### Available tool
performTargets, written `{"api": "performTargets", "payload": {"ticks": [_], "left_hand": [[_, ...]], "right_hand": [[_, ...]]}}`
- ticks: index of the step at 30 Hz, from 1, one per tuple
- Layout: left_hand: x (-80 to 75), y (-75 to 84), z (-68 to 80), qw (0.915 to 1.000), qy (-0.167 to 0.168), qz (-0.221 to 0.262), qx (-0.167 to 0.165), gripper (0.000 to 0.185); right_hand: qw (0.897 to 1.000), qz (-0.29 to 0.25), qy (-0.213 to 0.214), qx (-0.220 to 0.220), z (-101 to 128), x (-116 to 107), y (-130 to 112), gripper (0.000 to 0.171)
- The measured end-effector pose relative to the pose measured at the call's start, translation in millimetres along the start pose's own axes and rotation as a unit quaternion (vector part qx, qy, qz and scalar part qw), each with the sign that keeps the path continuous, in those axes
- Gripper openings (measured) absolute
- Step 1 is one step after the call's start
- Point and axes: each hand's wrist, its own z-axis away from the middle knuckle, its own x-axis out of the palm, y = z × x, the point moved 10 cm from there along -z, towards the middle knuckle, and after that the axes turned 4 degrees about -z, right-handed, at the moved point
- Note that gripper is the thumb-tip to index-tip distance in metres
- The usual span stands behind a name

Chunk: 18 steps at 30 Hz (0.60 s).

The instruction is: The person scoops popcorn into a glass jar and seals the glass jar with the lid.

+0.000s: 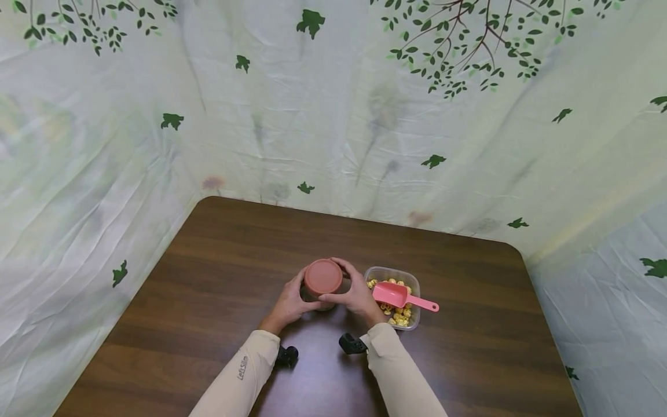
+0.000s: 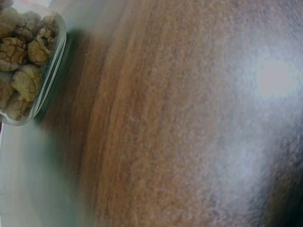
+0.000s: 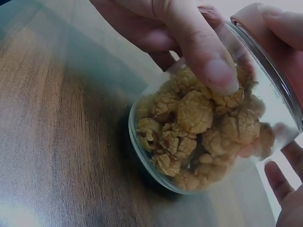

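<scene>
A clear glass jar (image 3: 199, 137) with a reddish-brown lid (image 1: 323, 277) stands on the dark wooden table (image 1: 219, 255), partly filled with knobbly tan snack pieces (image 3: 194, 113). My left hand (image 1: 290, 302) grips the jar's side from the left. My right hand (image 1: 355, 292) curls round it from the right, with the thumb (image 3: 208, 66) on the glass and fingers at the lid's rim (image 3: 255, 21). Left-hand fingertips (image 3: 281, 187) show behind the jar in the right wrist view.
Just right of the jar sits a clear plastic tub (image 1: 413, 279) of the same snacks (image 2: 19, 66), with a pink scoop (image 1: 398, 295) lying across it. Leaf-printed cloth (image 1: 365, 133) walls the table on the far, left and right sides.
</scene>
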Motion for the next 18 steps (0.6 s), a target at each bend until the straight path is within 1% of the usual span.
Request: {"api": "performTargets", "payload": {"ticks": [3,7,11,15,18], "left_hand": [[0.0,0.5,0.3,1.0,0.002,0.003,0.001,0.092],[0.6,0.8,-0.3,1.0,0.003,0.006,0.001,0.093],[0.6,1.3,-0.5,1.0,0.004,0.006,0.001,0.094],[0.8,1.0,-0.7,1.0,0.004,0.008,0.0,0.094],[1.2,0.6,-0.8,1.0,0.001,0.006,-0.003,0.095]], "right_hand": [[1.0,-0.002,-0.001,0.011,7.0,-1.4,-10.2,0.078],[1.0,-0.003,0.014,0.018,12.3,-5.0,-10.3,0.075],[1.0,-0.002,0.026,0.014,14.4,-7.0,-7.8,0.073],[0.999,0.001,0.031,0.01,10.1,-7.4,11.0,0.076],[1.0,0.003,0.024,0.011,5.5,-7.1,24.8,0.082]]}}
